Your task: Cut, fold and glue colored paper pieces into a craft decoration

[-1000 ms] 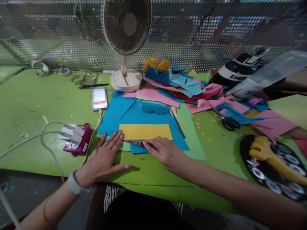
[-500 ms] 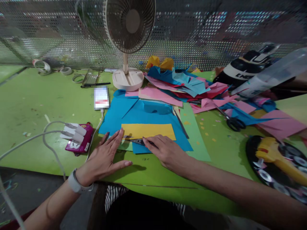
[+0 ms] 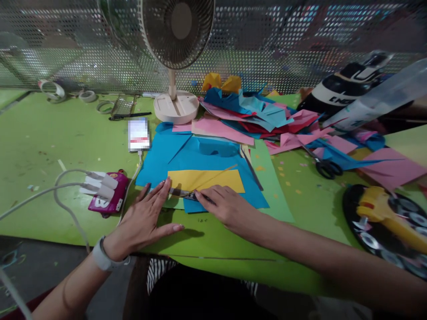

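Note:
A yellow paper (image 3: 213, 178) lies lengthwise on a blue sheet (image 3: 160, 155), with a pale green sheet (image 3: 275, 202) partly under it. My left hand (image 3: 148, 206) rests flat, fingers spread, its fingertips at the yellow paper's left end. My right hand (image 3: 223, 202) is closed around a dark-handled utility knife (image 3: 191, 195), whose blade points left along the paper's near edge. From near the blade a thin strip (image 3: 218, 176) slants up over the yellow paper. Most of the knife's handle is hidden in my fingers.
Behind the sheets stand a fan (image 3: 176, 106) and a heap of coloured paper scraps (image 3: 247, 111). A lit phone (image 3: 139, 134) and a purple power strip (image 3: 108, 195) with cables lie left. To the right are scissors (image 3: 328, 169), bottles (image 3: 336, 95) and a black round tray (image 3: 350, 222).
A thin strip now rises across the yellow paper from the blade, where none showed before. My right hand has shifted slightly left, while my left hand keeps its place.

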Demonstrator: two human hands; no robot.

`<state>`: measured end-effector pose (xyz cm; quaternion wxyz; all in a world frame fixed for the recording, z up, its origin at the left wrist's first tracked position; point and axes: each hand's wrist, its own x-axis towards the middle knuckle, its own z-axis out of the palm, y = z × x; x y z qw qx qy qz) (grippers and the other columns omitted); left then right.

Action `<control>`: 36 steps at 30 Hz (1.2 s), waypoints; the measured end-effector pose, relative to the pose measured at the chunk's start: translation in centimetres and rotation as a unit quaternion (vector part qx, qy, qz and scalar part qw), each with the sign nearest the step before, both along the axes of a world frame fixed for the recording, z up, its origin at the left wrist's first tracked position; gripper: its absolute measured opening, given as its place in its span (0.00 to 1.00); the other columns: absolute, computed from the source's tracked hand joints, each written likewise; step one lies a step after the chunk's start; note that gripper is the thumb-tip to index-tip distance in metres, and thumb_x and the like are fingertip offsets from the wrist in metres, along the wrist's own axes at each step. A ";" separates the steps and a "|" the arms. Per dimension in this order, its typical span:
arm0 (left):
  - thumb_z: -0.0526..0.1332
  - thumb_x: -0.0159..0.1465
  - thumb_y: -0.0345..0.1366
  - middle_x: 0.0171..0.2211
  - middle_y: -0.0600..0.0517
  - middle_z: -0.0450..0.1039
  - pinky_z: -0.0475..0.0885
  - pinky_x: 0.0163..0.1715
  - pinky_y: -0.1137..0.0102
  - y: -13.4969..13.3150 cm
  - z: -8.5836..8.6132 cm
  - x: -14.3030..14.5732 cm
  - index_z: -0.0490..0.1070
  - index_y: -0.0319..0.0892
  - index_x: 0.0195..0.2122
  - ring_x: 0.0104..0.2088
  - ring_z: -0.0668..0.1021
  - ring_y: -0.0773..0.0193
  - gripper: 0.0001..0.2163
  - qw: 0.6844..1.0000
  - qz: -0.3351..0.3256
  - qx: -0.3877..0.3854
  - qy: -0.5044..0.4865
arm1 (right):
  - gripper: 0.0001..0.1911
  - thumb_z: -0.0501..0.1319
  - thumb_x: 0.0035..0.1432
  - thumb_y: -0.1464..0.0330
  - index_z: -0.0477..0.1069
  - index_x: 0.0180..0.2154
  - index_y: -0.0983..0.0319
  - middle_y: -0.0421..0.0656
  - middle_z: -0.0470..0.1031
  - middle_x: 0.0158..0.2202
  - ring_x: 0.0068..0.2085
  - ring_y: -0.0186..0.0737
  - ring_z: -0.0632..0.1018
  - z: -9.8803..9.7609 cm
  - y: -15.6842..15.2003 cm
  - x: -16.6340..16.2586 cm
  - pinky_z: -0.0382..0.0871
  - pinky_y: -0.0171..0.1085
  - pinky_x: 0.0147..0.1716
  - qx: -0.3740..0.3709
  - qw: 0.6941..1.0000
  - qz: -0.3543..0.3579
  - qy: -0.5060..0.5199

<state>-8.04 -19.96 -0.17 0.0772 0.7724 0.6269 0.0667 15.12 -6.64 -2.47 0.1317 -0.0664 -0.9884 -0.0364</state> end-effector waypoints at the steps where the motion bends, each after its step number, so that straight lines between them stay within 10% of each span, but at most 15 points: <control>1: 0.50 0.63 0.60 0.69 0.45 0.42 0.47 0.66 0.55 0.0 0.0 0.0 0.19 0.45 0.67 0.66 0.54 0.53 0.45 1.000 -0.001 0.002 0.000 | 0.22 0.50 0.60 0.81 0.63 0.56 0.71 0.56 0.71 0.47 0.44 0.49 0.69 0.0 0.1 0.0 0.65 0.45 0.37 0.000 1.000 0.001 -0.004; 19: 0.48 0.65 0.58 0.68 0.46 0.43 0.49 0.65 0.54 0.2 0.5 -0.3 0.23 0.47 0.68 0.67 0.54 0.55 0.41 1.000 0.000 -0.021 0.017 | 0.27 0.47 0.56 0.83 0.62 0.57 0.70 0.55 0.71 0.46 0.45 0.47 0.69 0.9 0.3 1.5 0.71 0.46 0.39 -0.060 0.998 0.008 -0.003; 26: 0.48 0.63 0.61 0.66 0.44 0.53 0.50 0.64 0.51 1.5 2.0 2.0 0.48 0.46 0.67 0.65 0.58 0.51 0.36 0.996 0.028 0.055 0.069 | 0.25 0.48 0.58 0.83 0.62 0.57 0.73 0.56 0.69 0.49 0.48 0.48 0.68 1.6 0.8 4.0 0.70 0.47 0.45 -0.038 0.997 -0.044 0.043; 31: 0.45 0.64 0.60 0.58 0.40 0.67 0.62 0.57 0.56 6.3 4.9 7.2 0.65 0.39 0.57 0.59 0.68 0.49 0.32 0.993 0.020 0.108 0.046 | 0.18 0.51 0.62 0.77 0.65 0.54 0.71 0.55 0.71 0.45 0.45 0.48 0.71 2.0 0.4 3.5 0.70 0.45 0.40 0.019 0.998 -0.044 0.027; 36: 0.39 0.63 0.62 0.27 0.42 0.76 0.67 0.31 0.65 11.8 5.9 9.2 0.73 0.39 0.25 0.31 0.77 0.53 0.35 0.990 0.055 -0.133 0.001 | 0.18 0.51 0.65 0.75 0.64 0.55 0.71 0.54 0.72 0.43 0.43 0.48 0.72 2.0 0.0 3.5 0.69 0.45 0.36 0.099 0.994 -0.024 0.033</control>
